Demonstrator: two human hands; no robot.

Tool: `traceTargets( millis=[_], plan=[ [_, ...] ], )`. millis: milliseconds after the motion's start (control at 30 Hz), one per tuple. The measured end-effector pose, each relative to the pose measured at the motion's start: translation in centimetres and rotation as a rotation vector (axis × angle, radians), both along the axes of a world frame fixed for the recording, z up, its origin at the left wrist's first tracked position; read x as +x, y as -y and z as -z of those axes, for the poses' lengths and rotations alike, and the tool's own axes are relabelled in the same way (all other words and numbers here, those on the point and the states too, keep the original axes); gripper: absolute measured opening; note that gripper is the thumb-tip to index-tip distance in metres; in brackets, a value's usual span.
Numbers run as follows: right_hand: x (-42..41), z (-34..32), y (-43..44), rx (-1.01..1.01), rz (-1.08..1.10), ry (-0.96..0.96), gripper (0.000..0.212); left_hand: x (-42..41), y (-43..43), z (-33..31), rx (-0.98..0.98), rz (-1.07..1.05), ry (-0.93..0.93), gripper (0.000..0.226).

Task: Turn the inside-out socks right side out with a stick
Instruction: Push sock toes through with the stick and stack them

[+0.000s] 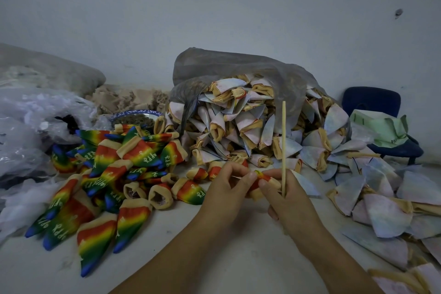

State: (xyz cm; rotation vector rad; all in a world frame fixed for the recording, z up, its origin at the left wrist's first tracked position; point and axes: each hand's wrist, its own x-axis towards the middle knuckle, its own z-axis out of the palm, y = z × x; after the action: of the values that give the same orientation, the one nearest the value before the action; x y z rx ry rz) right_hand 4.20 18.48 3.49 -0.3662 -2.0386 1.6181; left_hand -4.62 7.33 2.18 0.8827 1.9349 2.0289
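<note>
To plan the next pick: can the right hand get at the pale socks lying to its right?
Probably yes: pale socks lie close with nothing between, though the right hand grips the stick and a sock.

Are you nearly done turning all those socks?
Not nearly. The rainbow socks on the left already look turned. The left hand and right hand pinch one half-turned sock, the right hand also holding the stick upright. A big heap of pale inside-out socks spills from the plastic bag, still waiting.
</note>
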Motion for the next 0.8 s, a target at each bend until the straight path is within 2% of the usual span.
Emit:
traceTargets(
  millis=[133,300,433,533,667,800],
  plan=[
    [0.1,0.1,-0.3,0.051,0.004,-0.026,0.006,0.0,0.1,0.1,-0.09,-0.037,-0.098,0.006],
    [0.0,0.3,-0.3,0.083,0.012,-0.023,0.01,0.0,0.1,-0.2,-0.182,-0.095,-0.236,0.016],
    [0.0,0.0,0.1,0.035,0.022,-0.061,0.009,0.5,0.0,-0.5,-0.116,-0.12,-0.365,0.017],
    [-0.2,-0.3,0.6,-0.123,0.014,-0.114,0.01,0.8,-0.1,-0.7,-0.045,-0.138,-0.414,0.019],
    [-0.4,-0.5,0.9,-0.26,-0.004,-0.133,0.013,0.9,-0.3,-0.6,-0.019,-0.138,-0.363,0.019],
    [0.0,-0.3,0.0,-0.212,0.001,-0.109,0.018,0.6,0.1,-1.1,0.05,-0.063,0.007,0.012]
  ],
)
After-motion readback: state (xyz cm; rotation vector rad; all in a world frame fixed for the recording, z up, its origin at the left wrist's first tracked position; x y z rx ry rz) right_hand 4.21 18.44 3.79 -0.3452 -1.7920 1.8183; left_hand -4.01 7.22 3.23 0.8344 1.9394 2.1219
